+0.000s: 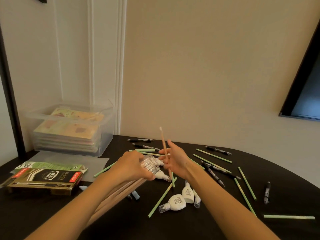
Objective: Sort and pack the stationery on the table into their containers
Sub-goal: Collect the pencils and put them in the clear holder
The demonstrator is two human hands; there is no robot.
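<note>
Dark tabletop (pixel 225 227) runs back to a cream wall (pixel 207 66), and the black 0.5 mm pen box (pixel 45 181) lies on it at the near left. Right of the pen box my left grip (pixel 133 168) is closed around a bundle of tan pencils (pixel 119 192), which slants back under my forearm. A clear ribbed piece (pixel 149 164) shows at the fingertips, and I cannot tell whether I hold it too. Further right of the pen box my right grip (pixel 175 161) pinches a single tan pencil (pixel 163 141) between thumb and fingers. It stands nearly upright, white tip on top, its lower end beside a correction-fluid bottle (pixel 161 174) lying below my hands. Two more correction-fluid bottles (pixel 187 194) lie side by side, right of the pen box and nearer to me than my hands. Scattered loose right of the pen box are pale green pencils (pixel 245 194) with black pens (pixel 218 150) among them. Just behind the pen box a green carton (pixel 52 165) lies against it, on a grey sheet (pixel 69 158). Behind that stands a clear plastic tub (pixel 69 130) stacked with flat printed packs (pixel 67 129).
</note>
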